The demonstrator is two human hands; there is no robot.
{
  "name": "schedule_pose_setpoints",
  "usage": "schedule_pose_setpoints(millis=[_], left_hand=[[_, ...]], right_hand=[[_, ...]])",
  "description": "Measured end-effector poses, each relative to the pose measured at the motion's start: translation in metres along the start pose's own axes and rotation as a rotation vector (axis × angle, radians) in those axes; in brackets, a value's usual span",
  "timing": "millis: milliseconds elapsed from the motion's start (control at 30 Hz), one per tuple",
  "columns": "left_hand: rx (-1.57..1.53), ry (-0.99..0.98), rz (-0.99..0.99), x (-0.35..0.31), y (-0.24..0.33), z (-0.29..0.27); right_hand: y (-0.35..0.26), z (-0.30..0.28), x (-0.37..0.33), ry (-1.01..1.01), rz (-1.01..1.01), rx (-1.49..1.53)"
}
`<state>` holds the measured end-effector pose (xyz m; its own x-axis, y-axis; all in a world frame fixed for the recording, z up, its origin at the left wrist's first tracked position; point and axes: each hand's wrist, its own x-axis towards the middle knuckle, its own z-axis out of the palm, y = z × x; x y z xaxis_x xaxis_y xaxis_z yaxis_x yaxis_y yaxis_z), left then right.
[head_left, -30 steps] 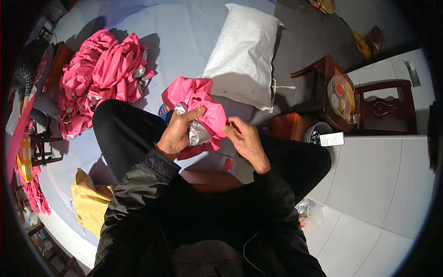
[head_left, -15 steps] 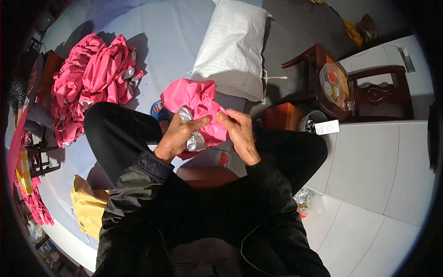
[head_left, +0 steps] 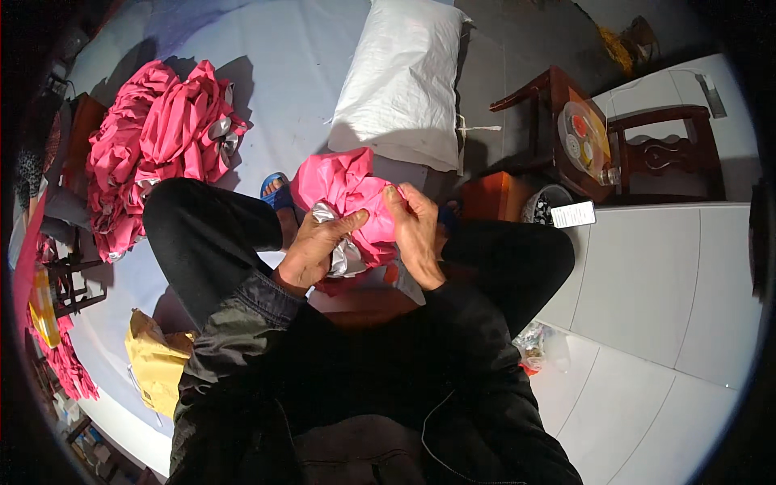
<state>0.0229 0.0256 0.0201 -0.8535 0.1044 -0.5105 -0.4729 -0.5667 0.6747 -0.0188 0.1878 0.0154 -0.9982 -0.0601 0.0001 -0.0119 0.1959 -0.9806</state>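
Between my knees I hold a bunched piece of pink fabric (head_left: 333,175) with a shiny silver side. My left hand (head_left: 314,249) is closed round its lower left part, the thumb pressing on the pink and silver folds (head_left: 347,260) showing beside the fingers. On the right edge of the same cloth, my right hand (head_left: 418,236) pinches a fold, its thumb pointing up. The fingers of both hands are partly hidden by the cloth. A large heap of the same pink and silver fabric (head_left: 166,129) lies on the sheet to the left.
Ahead lies a stuffed white woven sack (head_left: 400,81). To the right are a wooden chair (head_left: 669,149), a stool bearing a round clear container (head_left: 580,141), an orange-brown box (head_left: 503,198) and a white printed card (head_left: 573,214). A yellow bag (head_left: 158,360) stands at lower left.
My right hand has turned slightly more upright, its thumb higher on the fold. The bunched cloth has shifted a little, while both hands keep hold of it.
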Motion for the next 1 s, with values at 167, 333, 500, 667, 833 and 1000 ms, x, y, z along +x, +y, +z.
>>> schedule_pose_setpoints(millis=[167,333,500,667,833,1000], left_hand=[[-0.171,0.029,-0.034,-0.006,-0.002,0.004],[-0.230,0.057,-0.053,-0.013,0.002,0.008],[-0.303,0.043,-0.047,-0.011,-0.002,0.007],[-0.313,0.029,-0.061,-0.009,-0.003,0.005],[-0.345,-0.014,-0.084,-0.007,-0.004,0.002],[-0.341,-0.068,-0.029,-0.006,-0.004,0.003]], right_hand=[[-0.005,0.003,-0.005,0.029,-0.039,-0.019],[-0.014,0.006,-0.007,0.021,0.002,-0.055],[-0.010,0.009,-0.007,0.042,-0.020,-0.096],[-0.008,0.011,-0.007,0.079,-0.095,-0.087],[-0.010,0.011,-0.007,0.091,-0.076,-0.049],[-0.016,0.008,-0.008,0.043,-0.055,-0.052]])
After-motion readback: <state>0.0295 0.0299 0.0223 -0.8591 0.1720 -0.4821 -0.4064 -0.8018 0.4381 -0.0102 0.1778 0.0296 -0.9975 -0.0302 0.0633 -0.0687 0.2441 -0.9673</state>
